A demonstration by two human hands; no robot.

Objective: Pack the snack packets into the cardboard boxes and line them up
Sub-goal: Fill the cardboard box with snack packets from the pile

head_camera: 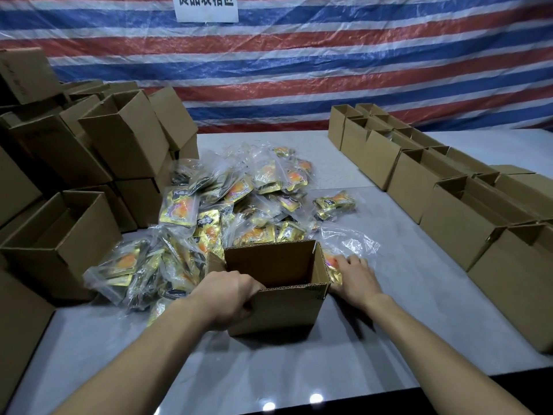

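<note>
An open, empty-looking cardboard box [278,310] stands on the grey table in front of me. My left hand [230,298] grips its near left corner, fingers curled over the rim. My right hand [354,275] lies just right of the box, fingers on a clear bag of gold and orange snack packets [347,250]. A big heap of the same bagged snack packets [227,205] lies behind and to the left of the box.
Stacks of open cardboard boxes [119,139] crowd the left side. A row of open boxes [449,187] runs along the right edge of the table [404,310]. A striped tarpaulin hangs behind. The table's near edge is close to me.
</note>
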